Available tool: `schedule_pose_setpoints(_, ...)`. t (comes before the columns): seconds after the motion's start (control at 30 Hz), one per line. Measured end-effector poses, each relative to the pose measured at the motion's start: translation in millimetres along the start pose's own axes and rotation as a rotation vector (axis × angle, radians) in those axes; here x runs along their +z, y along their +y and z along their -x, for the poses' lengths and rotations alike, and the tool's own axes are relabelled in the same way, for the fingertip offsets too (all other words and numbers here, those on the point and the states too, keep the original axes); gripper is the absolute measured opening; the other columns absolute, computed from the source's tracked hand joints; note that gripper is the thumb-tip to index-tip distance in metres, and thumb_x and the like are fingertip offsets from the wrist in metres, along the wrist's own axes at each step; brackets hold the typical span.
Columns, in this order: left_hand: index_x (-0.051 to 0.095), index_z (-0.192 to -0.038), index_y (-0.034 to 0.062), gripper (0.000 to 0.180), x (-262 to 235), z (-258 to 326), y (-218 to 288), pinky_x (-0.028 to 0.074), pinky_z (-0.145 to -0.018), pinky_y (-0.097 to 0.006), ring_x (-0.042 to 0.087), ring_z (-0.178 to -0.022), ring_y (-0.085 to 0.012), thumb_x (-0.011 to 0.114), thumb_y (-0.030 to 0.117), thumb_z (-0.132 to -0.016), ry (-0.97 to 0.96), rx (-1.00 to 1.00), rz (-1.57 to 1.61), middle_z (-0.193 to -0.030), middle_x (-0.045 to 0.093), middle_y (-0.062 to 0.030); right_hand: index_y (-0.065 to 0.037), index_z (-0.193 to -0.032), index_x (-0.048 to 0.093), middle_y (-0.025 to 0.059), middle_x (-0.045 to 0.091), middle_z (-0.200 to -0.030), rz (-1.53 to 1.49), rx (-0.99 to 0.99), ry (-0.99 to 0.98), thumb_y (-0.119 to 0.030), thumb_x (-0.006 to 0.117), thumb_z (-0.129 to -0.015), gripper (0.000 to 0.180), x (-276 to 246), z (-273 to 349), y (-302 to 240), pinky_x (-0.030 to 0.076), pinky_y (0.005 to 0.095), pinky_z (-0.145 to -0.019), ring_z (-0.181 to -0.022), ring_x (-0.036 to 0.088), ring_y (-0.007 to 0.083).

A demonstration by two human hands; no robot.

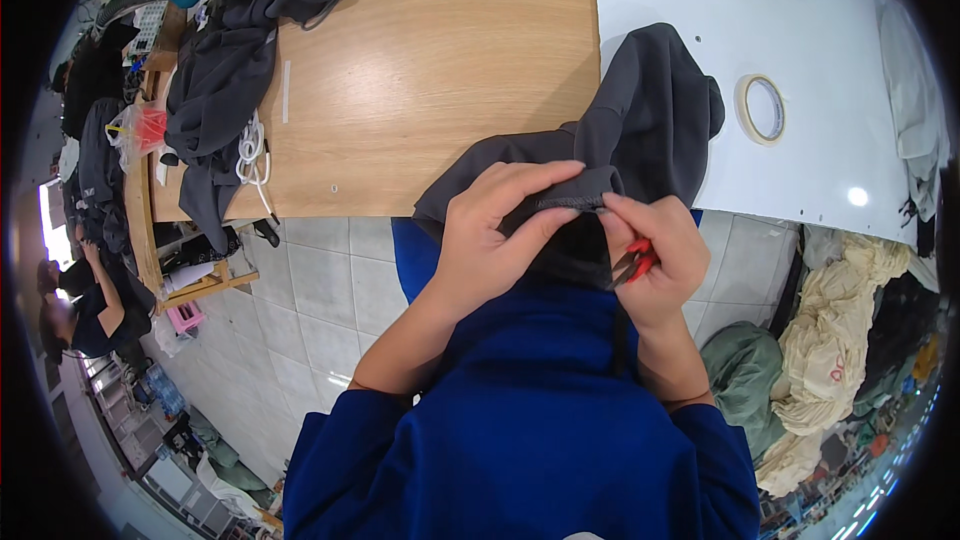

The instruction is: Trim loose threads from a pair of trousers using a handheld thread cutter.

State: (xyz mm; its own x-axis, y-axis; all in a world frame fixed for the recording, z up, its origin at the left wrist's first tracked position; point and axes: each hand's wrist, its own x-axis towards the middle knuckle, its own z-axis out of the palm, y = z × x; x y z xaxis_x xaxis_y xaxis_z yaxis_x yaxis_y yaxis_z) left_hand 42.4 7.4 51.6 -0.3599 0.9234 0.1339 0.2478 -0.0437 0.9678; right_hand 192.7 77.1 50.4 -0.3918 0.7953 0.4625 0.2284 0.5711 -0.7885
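A dark grey garment (655, 90) lies bunched over the table's front edge and hangs toward my lap. My left hand (495, 225) pinches a folded edge of it between thumb and fingers, where a row of stitching shows. Just to the right, the thumb and forefinger of my right hand (660, 250) grip the same edge. Tucked in that right palm is a small cutting tool with red handles, which looks like thread snips (642, 258); its blades are partly hidden by the fingers.
A roll of tape (760, 110) lies on the white tabletop (830, 60), which adjoins a wood-grain tabletop (430, 50). More dark garments (215, 90) and a white cord (252, 155) lie at left. Cream fabric (830, 330) is heaped at right. Another person (95, 300) works far left.
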Motion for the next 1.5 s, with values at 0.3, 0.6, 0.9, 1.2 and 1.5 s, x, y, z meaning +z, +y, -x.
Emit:
schedule_pose_setpoints(0.3, 0.068, -0.093, 0.0031, 0.018, -5.7, -4.2, -3.9, 0.045, -0.071, -0.03, 0.06, -0.077, -0.0222, 0.068, 0.001, -0.075, -0.013, 0.095, -0.106, -0.087, 0.067, -0.0082, -0.004, -0.093, 0.065, 0.0038, 0.055, -0.066, -0.255, 0.006, -0.339, -0.028, 0.087, -0.053, 0.052, -30.0, 0.1, -3.7, 0.038, 0.0249, -0.049, -0.054, 0.049, 0.0162)
schedule_pose_setpoints(0.6, 0.066, -0.089, 0.0026, 0.014, -5.0, -3.5, -2.1, 0.042, -0.065, -0.03, 0.054, -0.071, -0.0223, 0.067, 0.002, -0.075, -0.021, 0.143, -0.152, -0.083, 0.063, -0.0068, -0.008, -0.098, 0.069, 0.0051, 0.059, -0.085, 0.121, -0.132, -0.139, -0.013, 0.08, -0.06, 0.04, -28.7, -8.2, 13.2, 0.04, 0.0253, -0.058, -0.07, 0.053, 0.0175)
schedule_pose_setpoints(0.9, 0.067, -0.087, 0.0034, 0.013, -3.8, -4.8, 0.8, 0.041, -0.063, -0.03, 0.053, -0.069, -0.022, 0.069, 0.003, -0.074, -0.041, 0.2, -0.246, -0.083, 0.063, -0.0065, -0.011, -0.095, 0.073, 0.0007, 0.058, -0.079, 0.194, -0.28, -0.133, -0.011, 0.078, -0.058, 0.037, -26.6, -17.4, 9.7, 0.038, 0.0263, -0.056, -0.067, 0.049, 0.016)
schedule_pose_setpoints(1.2, 0.067, -0.087, 0.0035, 0.015, -2.8, -2.0, 0.7, 0.042, -0.062, -0.03, 0.053, -0.07, -0.0222, 0.07, 0.004, -0.073, -0.039, 0.2, -0.247, -0.082, 0.063, -0.0066, -0.011, -0.093, 0.073, -0.0004, 0.058, -0.077, 0.211, -0.303, -0.121, -0.013, 0.079, -0.057, 0.036, -25.8, -14.6, 7.9, 0.038, 0.0254, -0.054, -0.065, 0.047, 0.0151)
schedule_pose_setpoints(1.5, 0.067, -0.087, 0.004, 0.014, -3.4, -2.0, 1.8, 0.042, -0.061, -0.03, 0.053, -0.069, -0.022, 0.07, 0.003, -0.073, -0.029, 0.197, -0.24, -0.082, 0.063, -0.0064, -0.011, -0.091, 0.073, -0.0001, 0.059, -0.076, 0.197, -0.289, -0.114, -0.013, 0.08, -0.057, 0.035, -23.3, -12.5, 8.8, 0.037, 0.025, -0.053, -0.065, 0.047, 0.0148)
